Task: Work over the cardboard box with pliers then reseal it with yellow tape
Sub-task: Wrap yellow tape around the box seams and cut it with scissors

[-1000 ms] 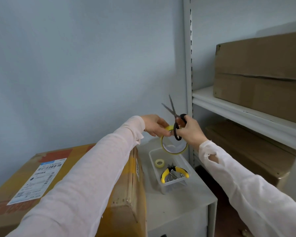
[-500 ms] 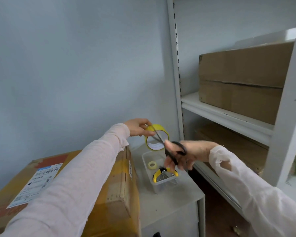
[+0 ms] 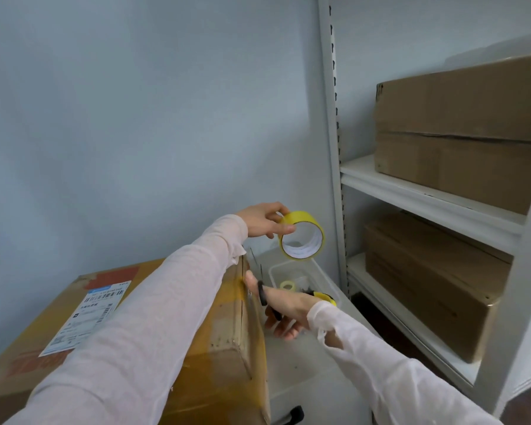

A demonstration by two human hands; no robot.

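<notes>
My left hand (image 3: 262,220) pinches the rim of a yellow tape roll (image 3: 301,236) and holds it in the air above a clear plastic tub (image 3: 325,279). Lower down, my right hand (image 3: 284,308) grips black-handled scissors (image 3: 261,294), their blades pointing up along the right side of the cardboard box (image 3: 230,338). The box bears a white shipping label (image 3: 88,314) and yellowish tape on its top and side. Yellow-handled pliers (image 3: 327,297) and a small pale tape roll (image 3: 287,285) lie in the tub, partly hidden by my right wrist.
The tub stands on a low white cabinet (image 3: 307,372) right of the box. A white shelf unit (image 3: 429,200) at the right holds brown cartons on its upper shelf (image 3: 460,130) and lower shelf (image 3: 426,280). A plain wall lies behind.
My right hand has dropped with the scissors from beside the tape roll down to the box's right side. The left hand still holds the roll up, now apart from the scissors.
</notes>
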